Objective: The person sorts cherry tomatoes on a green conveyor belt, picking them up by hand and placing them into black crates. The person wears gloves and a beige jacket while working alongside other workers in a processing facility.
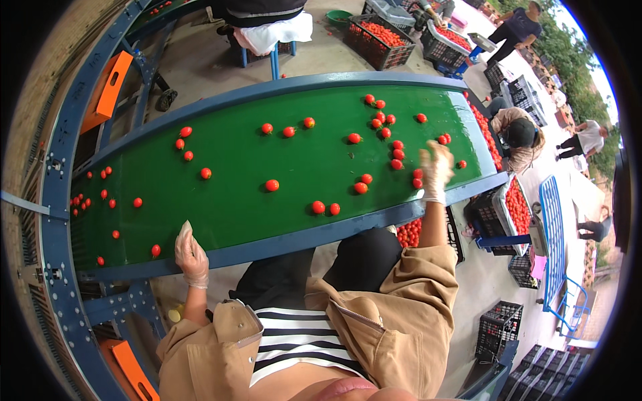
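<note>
Small red tomatoes [272, 185] lie scattered over a green conveyor belt [230, 155], with a looser cluster toward its right end. My left hand [191, 256], in a clear disposable glove, rests at the belt's near edge on the left; its fingers point up and no tomato shows in it. My right hand [436, 168], gloved likewise, is over the right part of the belt, just beside two tomatoes [418, 179] near the blue rim. Its fingers are slightly blurred, and whether they hold anything cannot be seen.
A blue metal rail [321, 231] borders the belt. Tomatoes collect past its right end, near a crouching person [519, 133]. Below my right arm is a crate of tomatoes [410, 233]. Black crates [381, 42] stand beyond the far rail, where a person sits. A blue cart [554, 240] stands right.
</note>
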`<action>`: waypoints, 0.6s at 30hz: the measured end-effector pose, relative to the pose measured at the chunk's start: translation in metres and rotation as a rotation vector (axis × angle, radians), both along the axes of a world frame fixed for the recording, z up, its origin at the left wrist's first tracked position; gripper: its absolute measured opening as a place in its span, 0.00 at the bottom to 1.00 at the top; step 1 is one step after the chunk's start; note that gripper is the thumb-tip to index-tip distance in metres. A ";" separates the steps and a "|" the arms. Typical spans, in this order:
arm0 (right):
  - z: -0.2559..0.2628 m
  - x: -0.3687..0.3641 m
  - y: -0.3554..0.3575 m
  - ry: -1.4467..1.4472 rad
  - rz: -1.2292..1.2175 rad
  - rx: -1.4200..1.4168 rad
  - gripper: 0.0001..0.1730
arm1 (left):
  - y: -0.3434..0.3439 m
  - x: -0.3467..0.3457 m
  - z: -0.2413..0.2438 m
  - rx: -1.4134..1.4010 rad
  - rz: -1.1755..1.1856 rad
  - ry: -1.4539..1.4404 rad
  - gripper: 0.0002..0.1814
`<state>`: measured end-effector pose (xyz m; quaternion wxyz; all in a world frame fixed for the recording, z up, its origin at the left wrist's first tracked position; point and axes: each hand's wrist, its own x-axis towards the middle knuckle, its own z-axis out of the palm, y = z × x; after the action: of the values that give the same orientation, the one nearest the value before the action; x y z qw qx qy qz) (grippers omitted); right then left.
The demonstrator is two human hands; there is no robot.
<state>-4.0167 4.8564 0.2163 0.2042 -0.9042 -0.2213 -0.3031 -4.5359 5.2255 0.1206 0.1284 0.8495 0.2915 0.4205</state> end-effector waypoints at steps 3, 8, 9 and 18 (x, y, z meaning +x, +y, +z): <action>-0.013 0.041 -0.051 0.343 -0.608 -0.172 0.32 | 0.009 -0.010 -0.006 -0.018 0.020 0.012 0.18; -0.031 0.037 -0.022 0.416 -0.204 -0.220 0.34 | 0.014 -0.023 0.000 -0.091 0.083 0.099 0.18; -0.037 0.037 -0.008 0.357 -0.081 -0.197 0.33 | 0.017 -0.025 0.001 -0.098 0.086 0.104 0.18; -0.004 0.105 0.030 0.609 0.222 0.624 0.27 | 0.019 -0.046 0.026 -0.159 0.106 0.182 0.17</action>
<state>-3.9116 4.8869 0.2124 0.5542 -0.8181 -0.1448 -0.0517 -4.5819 5.2447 0.1466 0.1463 0.8547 0.3787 0.3236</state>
